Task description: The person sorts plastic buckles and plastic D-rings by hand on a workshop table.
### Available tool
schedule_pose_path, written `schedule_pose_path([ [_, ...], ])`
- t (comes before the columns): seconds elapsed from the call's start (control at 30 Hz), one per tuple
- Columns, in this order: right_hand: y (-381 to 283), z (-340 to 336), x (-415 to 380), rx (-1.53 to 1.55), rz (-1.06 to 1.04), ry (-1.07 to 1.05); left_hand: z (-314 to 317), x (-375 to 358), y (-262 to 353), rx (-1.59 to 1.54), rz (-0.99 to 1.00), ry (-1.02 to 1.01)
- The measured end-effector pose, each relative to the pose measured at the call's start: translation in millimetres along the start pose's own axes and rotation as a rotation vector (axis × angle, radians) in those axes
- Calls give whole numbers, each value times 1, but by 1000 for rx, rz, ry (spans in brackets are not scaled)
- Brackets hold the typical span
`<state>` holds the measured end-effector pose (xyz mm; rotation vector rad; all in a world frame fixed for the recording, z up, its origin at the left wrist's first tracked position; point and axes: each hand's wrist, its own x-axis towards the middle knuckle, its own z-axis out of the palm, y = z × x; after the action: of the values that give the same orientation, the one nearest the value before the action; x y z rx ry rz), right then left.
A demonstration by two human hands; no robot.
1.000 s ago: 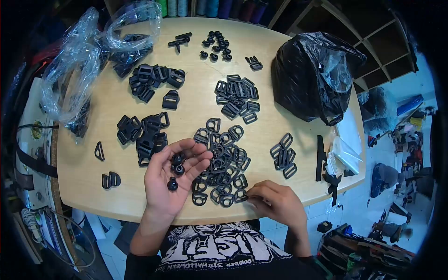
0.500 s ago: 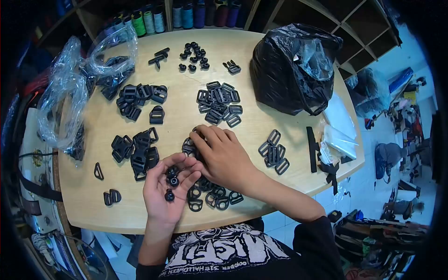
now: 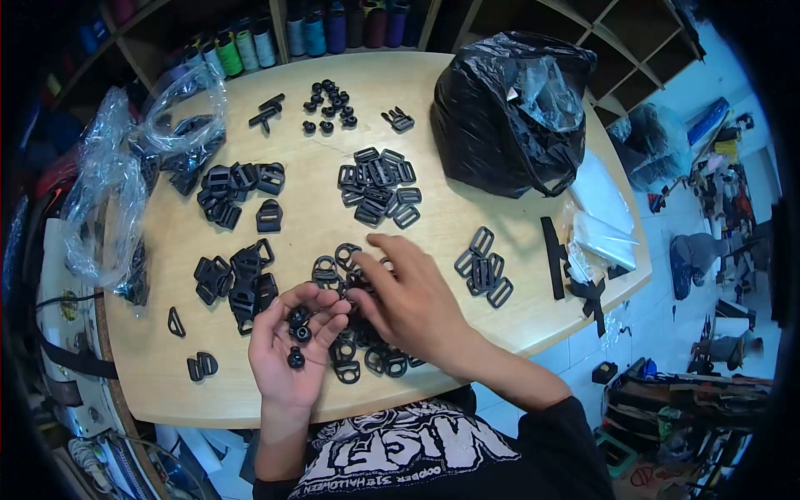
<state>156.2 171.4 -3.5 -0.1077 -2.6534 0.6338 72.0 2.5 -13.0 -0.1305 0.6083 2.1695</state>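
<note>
My left hand is palm up with curled fingers, cupping several small round black pieces. Above the pile of black ring buckles, my right hand has its fingers apart; whether anything sits under its fingertips is hidden. More ring buckles show beyond the fingers. Left of my hands lies a heap of black side-release buckles. Farther back are black slide buckles and a group of small round black pieces like those in my palm.
A black plastic bag stands at the back right. Oval slide buckles, a black strap and clear plastic lie to the right. Clear bags are at the left. Thread spools line the back shelf.
My right hand's fingers have spread and lifted from the pile, uncovering some ring buckles. My left hand still holds the round pieces. The whole view has shifted slightly.
</note>
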Motion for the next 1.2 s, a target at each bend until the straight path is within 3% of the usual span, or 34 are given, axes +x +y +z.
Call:
schedule_pose_path([
  [0.1, -8, -14, -5, 177, 58, 159, 3, -1, -2, 28, 2, -11],
  [0.2, -40, -19, -12, 332, -84, 38, 1, -6, -5, 43, -28, -3],
  [0.27, -56, -15, -18, 257, -53, 0, 9, -12, -9, 28, 46, 153],
  [0.33, -68, -3, -18, 226, 14, 176, 15, -18, -10, 97, 104, 203],
  [0.37, -73, 5, -19, 481, 52, 191, 12, -21, -11, 114, 233, 145],
  [0.4, -81, 12, -18, 491, 59, 195, 10, -24, -11, 133, 360, 87],
  [0.43, -89, 19, -17, 1006, 265, 152, 13, -24, -12, 88, 456, -34],
  [0.47, -94, 24, -17, 1518, 477, 98, 13, -22, -13, 99, 449, -26],
  [0.53, -97, 22, -7, 1661, 570, 69, 8, -18, -19, 476, 706, 53],
  [0.6, -99, 28, 6, 2216, 747, 141, 9, -17, -18, 633, 758, 34],
  [0.63, -99, 32, 7, 2093, 805, 121, 17, -18, -17, 706, 748, 67],
  [0.73, -100, 20, 17, 2278, 1009, 66, 22, -21, -7, 762, 769, 72],
  [0.87, -93, 25, 15, 2402, 1093, 36, 28, -21, -8, 825, 868, 12],
  [0.93, -88, 28, 8, 2580, 1047, -90, 31, -18, -9, 1046, 1059, -50],
  [0.97, -87, 26, 8, 2551, 1165, -44, 34, -20, -9, 1146, 1088, -82],
  [1.07, -70, 20, -4, 2562, 1184, -139, 21, -28, -19, 1108, 1133, -250],
  [1.1, -65, 2, 5, 2361, 1328, -221, 22, -33, -19, 1208, 1197, -285],
  [1.13, -52, -7, 13, 2348, 1311, -219, 24, -37, -17, 1313, 1261, -318],
  [1.2, -23, -28, 32, 1961, 1002, -342, 16, -44, -17, 1261, 1323, -357],
])
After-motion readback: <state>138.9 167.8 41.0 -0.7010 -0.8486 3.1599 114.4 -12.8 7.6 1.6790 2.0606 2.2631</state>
